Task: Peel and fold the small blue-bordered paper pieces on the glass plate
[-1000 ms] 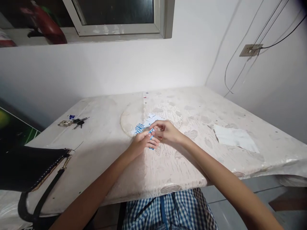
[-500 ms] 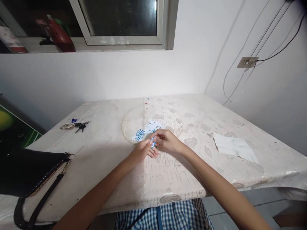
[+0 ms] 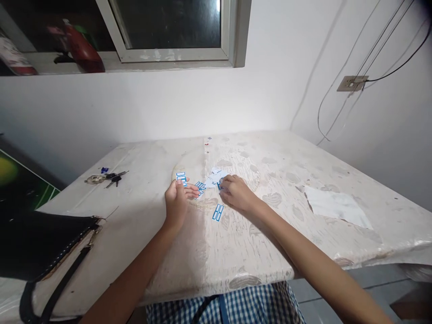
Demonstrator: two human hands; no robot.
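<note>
My left hand [image 3: 176,198] grips a small white paper piece with blue rectangle outlines [image 3: 181,178], upright between thumb and fingers. Beside those fingertips lie several overlapping blue-outlined pieces [image 3: 200,186] on the table. My right hand [image 3: 237,192], fingers bent together, is at the right side of a loose pile of white paper pieces [image 3: 216,174]. A blue-marked paper piece [image 3: 220,184] shows at its fingertips, mostly covered by them. Between and nearer than both hands, a single blue-outlined piece [image 3: 218,212] lies flat.
The table [image 3: 256,252] has a patterned cover. On its left are keys [image 3: 115,179] and a black bag [image 3: 50,243] with a strap. A torn white sheet [image 3: 337,207] lies at the right. Behind stand the wall and a window [image 3: 172,31].
My hands have parted: the left moved left with a blue-outlined piece, the right moved to the pile. A single blue-outlined piece now shows on the table where the hands were.
</note>
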